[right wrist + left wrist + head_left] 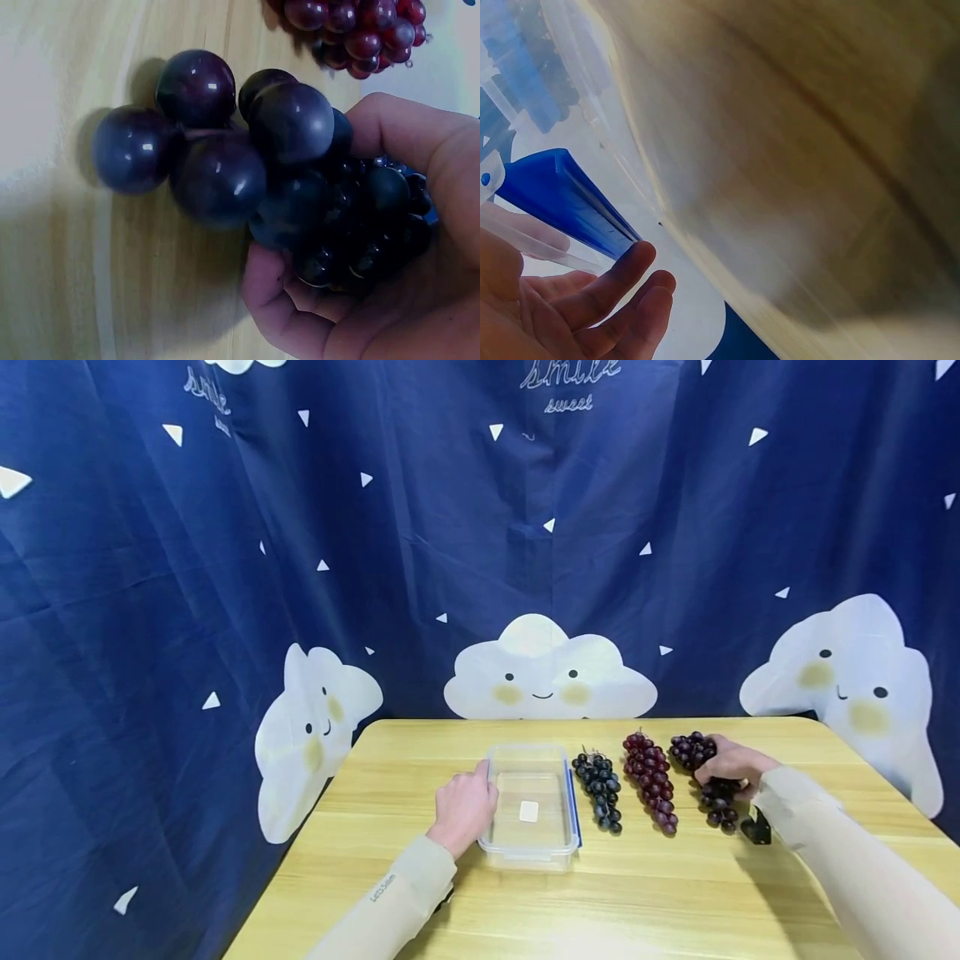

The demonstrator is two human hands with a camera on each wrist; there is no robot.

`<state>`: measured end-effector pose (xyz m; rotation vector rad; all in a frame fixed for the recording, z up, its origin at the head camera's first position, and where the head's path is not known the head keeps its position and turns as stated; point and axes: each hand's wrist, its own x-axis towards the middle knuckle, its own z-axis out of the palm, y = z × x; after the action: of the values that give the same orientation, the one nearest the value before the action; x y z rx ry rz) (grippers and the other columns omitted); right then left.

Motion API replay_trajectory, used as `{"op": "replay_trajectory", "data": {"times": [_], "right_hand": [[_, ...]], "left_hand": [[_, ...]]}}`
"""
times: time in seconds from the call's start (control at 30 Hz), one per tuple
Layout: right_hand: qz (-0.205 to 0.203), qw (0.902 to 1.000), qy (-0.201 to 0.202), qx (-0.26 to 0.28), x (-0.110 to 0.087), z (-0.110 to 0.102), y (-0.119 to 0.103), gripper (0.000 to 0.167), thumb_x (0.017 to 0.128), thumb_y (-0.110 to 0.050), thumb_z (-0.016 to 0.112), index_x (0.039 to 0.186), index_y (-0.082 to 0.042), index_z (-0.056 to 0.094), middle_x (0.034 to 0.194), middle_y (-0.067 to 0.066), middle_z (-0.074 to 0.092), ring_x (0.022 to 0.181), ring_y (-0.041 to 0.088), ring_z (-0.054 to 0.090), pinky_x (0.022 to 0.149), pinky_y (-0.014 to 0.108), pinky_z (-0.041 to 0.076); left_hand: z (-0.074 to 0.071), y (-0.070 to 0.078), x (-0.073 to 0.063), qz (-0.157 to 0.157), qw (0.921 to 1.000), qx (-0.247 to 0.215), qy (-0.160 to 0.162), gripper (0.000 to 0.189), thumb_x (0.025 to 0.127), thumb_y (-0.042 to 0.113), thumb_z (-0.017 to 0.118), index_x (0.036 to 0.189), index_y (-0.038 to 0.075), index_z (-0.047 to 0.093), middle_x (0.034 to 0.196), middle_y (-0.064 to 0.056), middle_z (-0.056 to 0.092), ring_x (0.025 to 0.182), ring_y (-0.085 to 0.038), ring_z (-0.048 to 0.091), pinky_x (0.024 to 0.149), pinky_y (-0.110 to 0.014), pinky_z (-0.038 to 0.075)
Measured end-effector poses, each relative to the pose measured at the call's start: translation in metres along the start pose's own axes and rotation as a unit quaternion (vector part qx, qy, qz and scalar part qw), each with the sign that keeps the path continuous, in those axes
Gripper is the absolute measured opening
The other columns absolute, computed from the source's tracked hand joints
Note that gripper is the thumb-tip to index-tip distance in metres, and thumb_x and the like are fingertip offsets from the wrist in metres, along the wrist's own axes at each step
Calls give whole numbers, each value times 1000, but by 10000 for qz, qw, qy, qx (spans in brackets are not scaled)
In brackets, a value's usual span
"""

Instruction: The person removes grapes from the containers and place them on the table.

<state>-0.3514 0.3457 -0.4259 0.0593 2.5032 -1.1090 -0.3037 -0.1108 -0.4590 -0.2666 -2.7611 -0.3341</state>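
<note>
A clear plastic food container (531,852) with a white square label stands on the table. My left hand (462,806) is at its left side, gripping the edge. Up close, its fingers (592,300) touch an outswung blue latch (570,199); part of the hand shows through translucent plastic. At the right, my right hand (735,768) holds a bunch of dark purple grapes (692,750) round its middle. Thumb and fingers wrap the grapes (217,180) in the right wrist view, with the lower grapes sticking out past them.
Between the container and my right hand lie a blue-black grape bunch (600,789) and a red grape bunch (649,781). Everything stands on a light wooden table (600,910). A dark blue curtain (480,527) with cloud prints hangs behind the far edge.
</note>
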Motion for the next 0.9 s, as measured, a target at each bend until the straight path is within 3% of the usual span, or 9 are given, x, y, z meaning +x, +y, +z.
{"op": "replay_trajectory", "data": {"times": [0.17,0.37,0.67,0.77,0.9], "right_hand": [[8,9999,103,-43,-4,3,0,108,83,-16,70,155,2,-8,144,46,11,119,56,42,70,46,58],[105,9998,152,-86,-6,3,1,119,83,-21,73,154,1,-20,150,47,-1,129,65,31,74,53,56],[130,9989,157,-432,-9,0,1,125,85,-29,76,153,0,-25,151,46,-3,124,71,32,74,59,54],[-125,9961,302,-817,-11,-1,-1,123,86,-34,76,153,8,-18,150,48,2,129,69,28,87,67,48],[-541,9859,604,-1460,-16,0,-6,116,88,-39,75,151,17,-4,146,53,12,131,69,21,105,73,31]], "left_hand": [[2,2,2,45,10000,27,16,41,99,26,49,135,9,60,82,-7,70,65,-20,62,46,-33,41],[4,4,3,93,9999,-3,67,40,98,25,51,133,9,61,81,-7,70,64,-19,61,46,-34,42],[5,2,4,79,10000,-29,-36,39,99,25,55,134,9,60,82,-8,69,63,-18,59,45,-33,40],[5,0,4,47,9999,-70,-86,42,98,26,55,136,8,60,87,-11,71,65,-20,61,47,-35,43],[4,-3,3,54,9999,-69,-143,40,97,24,55,133,9,61,88,-12,72,68,-25,65,49,-39,45]]}}
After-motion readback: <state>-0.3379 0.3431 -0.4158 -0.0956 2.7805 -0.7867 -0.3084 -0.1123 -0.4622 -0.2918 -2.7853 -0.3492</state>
